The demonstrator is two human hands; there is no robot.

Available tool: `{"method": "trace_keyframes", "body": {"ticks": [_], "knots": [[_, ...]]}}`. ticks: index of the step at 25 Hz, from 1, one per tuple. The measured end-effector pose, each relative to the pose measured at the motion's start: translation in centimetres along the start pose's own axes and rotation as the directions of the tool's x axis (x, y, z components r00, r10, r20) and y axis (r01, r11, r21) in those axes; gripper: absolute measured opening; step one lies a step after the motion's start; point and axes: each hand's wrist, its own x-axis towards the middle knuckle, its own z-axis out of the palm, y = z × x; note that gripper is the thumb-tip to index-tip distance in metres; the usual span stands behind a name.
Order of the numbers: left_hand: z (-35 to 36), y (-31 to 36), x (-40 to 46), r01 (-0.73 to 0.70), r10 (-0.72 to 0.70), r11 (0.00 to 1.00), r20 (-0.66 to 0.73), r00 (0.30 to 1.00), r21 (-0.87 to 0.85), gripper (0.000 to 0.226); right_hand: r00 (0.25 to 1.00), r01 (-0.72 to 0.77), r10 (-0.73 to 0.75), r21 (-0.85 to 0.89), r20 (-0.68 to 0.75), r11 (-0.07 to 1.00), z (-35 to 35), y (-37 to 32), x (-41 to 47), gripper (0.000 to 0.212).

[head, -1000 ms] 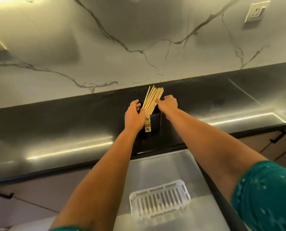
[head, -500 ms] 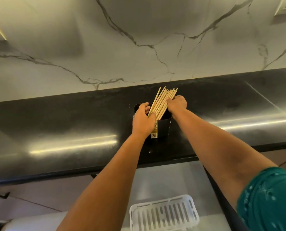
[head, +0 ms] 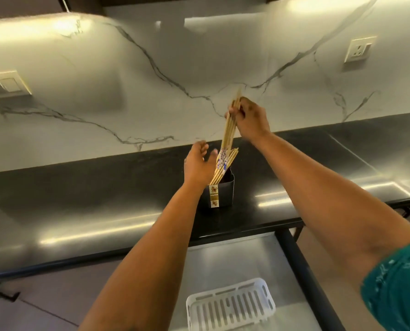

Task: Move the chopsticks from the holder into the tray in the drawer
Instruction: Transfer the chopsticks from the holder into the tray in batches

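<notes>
A black square holder [head: 223,193] with a patterned label stands on the dark counter. Several wooden chopsticks [head: 222,172] still lean in it. My right hand [head: 250,119] is raised above the holder and grips a small bunch of chopsticks [head: 230,126], whose decorated lower ends hang just over the holder's mouth. My left hand [head: 197,164] hovers at the holder's left side with fingers spread, holding nothing. A white slotted tray [head: 230,304] lies in the open drawer [head: 225,261] below the counter edge.
The black counter [head: 91,199] runs left to right under a marble-patterned wall. A wall socket [head: 358,52] sits upper right and a switch plate [head: 3,84] at the left. Black drawer handles [head: 1,296] show on the cabinet fronts.
My right hand has lifted a bunch of chopsticks up out of the holder. My left hand has let go of the holder's rim and opened.
</notes>
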Motion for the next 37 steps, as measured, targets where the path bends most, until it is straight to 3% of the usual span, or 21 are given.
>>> {"method": "trace_keyframes", "body": {"ticks": [3,6,8,10,12,13,15,17,18,20,22,24,26,28,29,30,32,34,37], "knots": [[-1.3,3.8,-0.5,-0.033,0.051,0.994,0.182,0.982,-0.103,0.051,0.942,0.143,-0.133,-0.010,0.307,0.990,-2.6,-5.2,-1.8,0.020],[-2.4,3.6,-3.1,0.164,0.012,0.943,0.524,0.852,-0.289,0.024,0.841,0.176,-0.115,-0.068,0.528,0.982,-3.7,-7.4,-5.0,0.017],[-2.0,1.2,-6.1,0.293,-0.029,0.894,0.609,0.793,-0.339,0.023,0.803,0.107,-0.044,-0.071,0.595,0.992,-3.5,-6.5,-7.8,0.018],[-1.1,-1.8,-9.0,0.367,-0.099,0.848,0.565,0.819,-0.383,0.024,0.812,-0.100,0.065,0.030,0.580,0.995,-2.7,-3.6,-11.2,0.034],[-0.7,-4.7,-11.4,0.460,-0.236,0.729,0.445,0.864,-0.506,0.027,0.850,-0.341,0.276,0.069,0.449,0.938,-1.9,0.7,-15.5,0.051],[-0.8,-5.9,-12.2,0.491,-0.309,0.646,0.388,0.868,-0.584,0.026,0.829,-0.493,0.432,0.098,0.356,0.865,-1.5,3.2,-18.0,0.054],[-1.1,-8.0,-13.5,0.503,-0.396,0.495,0.331,0.856,-0.709,0.023,0.672,-0.740,0.683,0.307,0.286,0.599,-0.4,7.5,-22.7,0.061],[-0.5,-8.9,-15.1,0.519,-0.440,0.422,0.333,0.834,-0.743,0.022,0.557,-0.788,0.742,0.518,0.373,0.331,1.2,9.3,-26.1,0.066],[0.3,-9.1,-16.0,0.538,-0.454,0.414,0.345,0.821,-0.734,0.021,0.548,-0.779,0.732,0.566,0.405,0.271,2.1,9.4,-26.8,0.068],[2.1,-9.3,-18.0,0.574,-0.495,0.407,0.356,0.793,-0.711,0.018,0.559,-0.779,0.714,0.562,0.423,0.277,3.4,9.0,-27.6,0.068],[3.2,-9.7,-19.1,0.583,-0.542,0.392,0.334,0.772,-0.711,0.017,0.600,-0.791,0.691,0.426,0.402,0.438,3.8,8.6,-27.9,0.061],[3.4,-10.5,-19.3,0.585,-0.594,0.379,0.297,0.748,-0.717,0.018,0.721,-0.676,0.603,0.157,0.340,0.720,3.4,9.5,-28.7,0.051],[3.6,-11.5,-19.8,0.598,-0.627,0.358,0.290,0.723,-0.717,0.019,0.836,-0.319,0.381,-0.215,0.395,0.923,3.4,10.5,-30.0,0.067],[4.6,-12.6,-20.9,0.646,-0.664,0.352,0.305,0.682,-0.677,0.019,0.782,0.086,0.257,-0.507,0.567,0.858,4.9,11.3,-31.9,0.086],[5.2,-13.3,-21.6,0.666,-0.682,0.332,0.318,0.658,-0.668,0.019,0.769,0.194,0.257,-0.596,0.585,0.779,6.0,11.8,-32.9,0.085],[5.6,-14.0,-22.1,0.680,-0.708,0.301,0.322,0.629,-0.669,0.020,0.774,0.230,0.261,-0.641,0.576,0.732,6.8,12.5,-33.6,0.077],[5.4,-15.6,-22.2,0.693,-0.782,0.229,0.295,0.549,-0.683,0.019,0.768,0.249,0.239,-0.622,0.594,0.742,7.8,14.4,-34.0,0.051],[3.7,-18.1,-21.9,0.679,-0.848,0.170,0.245,0.470,-0.714,0.015,0.696,0.368,0.190,-0.571,0.693,0.734,7.9,16.6,-34.2,0.035],[-0.5,-22.7,-22.3,0.646,-0.911,0.153,0.146,0.385,-0.748,0.012,0.545,0.479,0.233,-0.527,0.806,0.702,7.1,20.5,-34.4,0.033]]}}
